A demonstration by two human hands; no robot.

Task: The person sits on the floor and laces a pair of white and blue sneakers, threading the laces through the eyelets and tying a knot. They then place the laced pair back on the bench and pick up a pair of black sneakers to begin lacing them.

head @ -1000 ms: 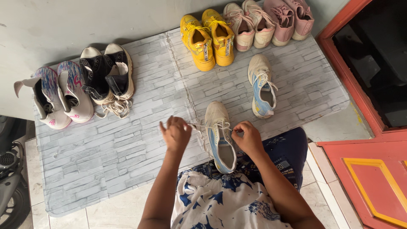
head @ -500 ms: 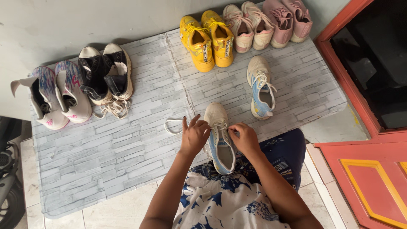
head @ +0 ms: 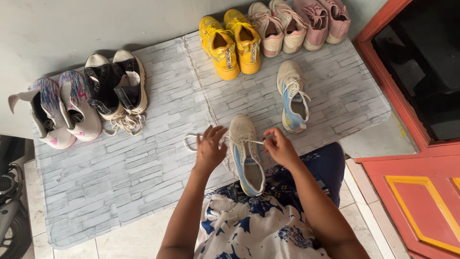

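The cream and blue sneaker (head: 247, 153) lies toe-away on the grey brick-patterned mat (head: 158, 168), directly before our knees, between both hands. Reading from the left, we see a pair of white high-tops with pink and blue panels (head: 60, 112), then a black and white pair (head: 115, 86) with loose laces trailing beneath. Our left hand (head: 210, 149) rests just left of the sneaker, fingers curled on a white lace (head: 194, 140) drawn out into a loop to its left. Right of the sneaker, our right hand (head: 280, 148) pinches the other lace end between thumb and fingertips, pulled taut across the shoe. Farther back stand a yellow pair (head: 230, 45), a cream pair (head: 275, 26) and a pink pair (head: 323, 19); the matching second sneaker (head: 293, 96) lies near them. A red door frame (head: 407, 134) bounds the right.
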